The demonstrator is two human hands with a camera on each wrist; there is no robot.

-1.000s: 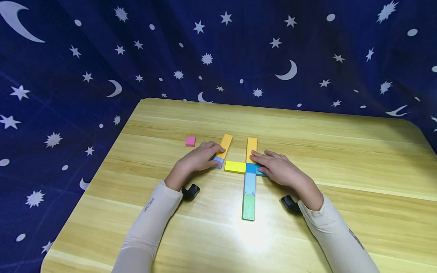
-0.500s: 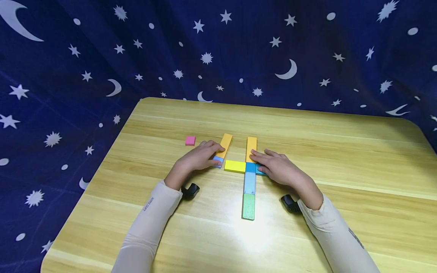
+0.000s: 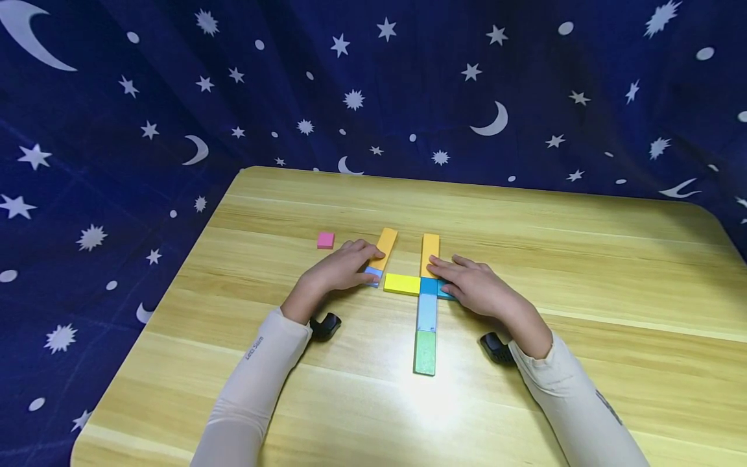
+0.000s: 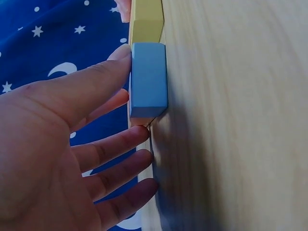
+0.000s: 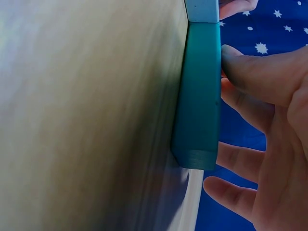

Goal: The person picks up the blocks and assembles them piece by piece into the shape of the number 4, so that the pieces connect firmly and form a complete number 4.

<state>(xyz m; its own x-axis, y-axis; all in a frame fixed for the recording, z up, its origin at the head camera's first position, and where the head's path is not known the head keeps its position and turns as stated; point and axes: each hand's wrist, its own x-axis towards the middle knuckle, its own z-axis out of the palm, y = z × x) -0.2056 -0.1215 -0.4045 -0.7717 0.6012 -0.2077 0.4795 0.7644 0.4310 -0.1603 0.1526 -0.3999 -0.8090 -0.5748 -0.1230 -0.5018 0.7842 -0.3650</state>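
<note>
In the head view my left hand lies with its fingertips on a slanted orange block and its thumb on a small periwinkle-blue block. The left wrist view has that thumb on top of the blue block, the other fingers loosely extended. My right hand touches an upright orange block with its fingertips. Its thumb rests on a teal block, partly covered in the head view. A yellow block, a blue square, a light blue block and a green block join into a cross.
A small pink block lies apart, left of the left hand. The wooden table ends at a dark blue curtain with stars and moons. Black wrist devices sit beneath both wrists.
</note>
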